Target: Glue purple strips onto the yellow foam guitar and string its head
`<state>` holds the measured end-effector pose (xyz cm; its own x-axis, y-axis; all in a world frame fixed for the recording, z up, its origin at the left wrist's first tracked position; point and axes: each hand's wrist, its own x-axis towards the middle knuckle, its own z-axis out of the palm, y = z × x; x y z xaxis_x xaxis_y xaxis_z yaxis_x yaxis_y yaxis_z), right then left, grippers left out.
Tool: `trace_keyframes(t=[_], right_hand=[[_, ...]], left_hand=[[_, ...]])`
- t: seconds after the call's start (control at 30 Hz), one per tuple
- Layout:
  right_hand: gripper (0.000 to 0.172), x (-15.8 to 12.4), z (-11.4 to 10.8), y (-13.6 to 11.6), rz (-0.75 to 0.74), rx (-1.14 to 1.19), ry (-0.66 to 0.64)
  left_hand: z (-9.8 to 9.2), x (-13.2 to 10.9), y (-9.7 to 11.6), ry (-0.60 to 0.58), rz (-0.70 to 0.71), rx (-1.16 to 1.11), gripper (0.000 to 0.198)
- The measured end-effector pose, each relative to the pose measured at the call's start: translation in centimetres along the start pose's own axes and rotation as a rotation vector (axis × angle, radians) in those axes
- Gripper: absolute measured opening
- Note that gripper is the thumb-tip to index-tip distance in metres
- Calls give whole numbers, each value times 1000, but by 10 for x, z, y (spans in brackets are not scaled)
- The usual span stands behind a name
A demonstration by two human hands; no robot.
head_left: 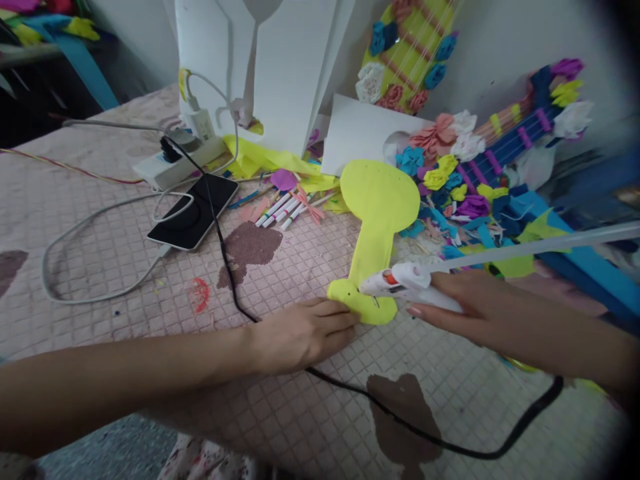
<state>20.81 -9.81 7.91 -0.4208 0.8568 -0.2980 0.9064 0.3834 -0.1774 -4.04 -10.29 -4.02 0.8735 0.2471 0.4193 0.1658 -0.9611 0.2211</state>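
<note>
Pressing flat, fingers loose, left hand [300,333] touches the near end of the yellow cutout [377,200], which lies mid-desk [100,267]. Right hand [480,310] is wrapped around a white glue gun [400,280], nozzle at the same end. Black cord [425,437] runs near, under the left hand. Phone [195,210] and markers [283,210] far left, paper flowers [440,143] far right.

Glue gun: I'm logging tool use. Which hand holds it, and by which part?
The right hand holds the glue gun by its handle end, nozzle free; the left hand presses on the yellow cutout.
</note>
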Motion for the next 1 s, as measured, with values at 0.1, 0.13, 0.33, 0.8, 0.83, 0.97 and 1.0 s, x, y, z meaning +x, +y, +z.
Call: trace_keyframes(t=[0.1,0.13,0.33,0.8,0.83,0.97,1.0], right_hand=[[39,-13,-3,13,65,-19,59],[38,-17,-4,17,76,-17,70],[41,-29,5,23,105,-35,57],[42,-23,11,19,95,131,-64],[42,-23,12,20,89,113,-62],[44,-24,12,19,81,106,-50],[45,-24,11,17,85,115,-51]], left_hand=[[-1,1,0,-2,3,7,26],[-1,1,0,-2,5,8,26],[-1,1,-1,-13,17,3,27],[0,0,0,-24,6,-13,25],[0,0,0,-23,6,-12,25],[0,1,0,-23,9,-11,26],[-1,1,0,-25,11,-14,26]])
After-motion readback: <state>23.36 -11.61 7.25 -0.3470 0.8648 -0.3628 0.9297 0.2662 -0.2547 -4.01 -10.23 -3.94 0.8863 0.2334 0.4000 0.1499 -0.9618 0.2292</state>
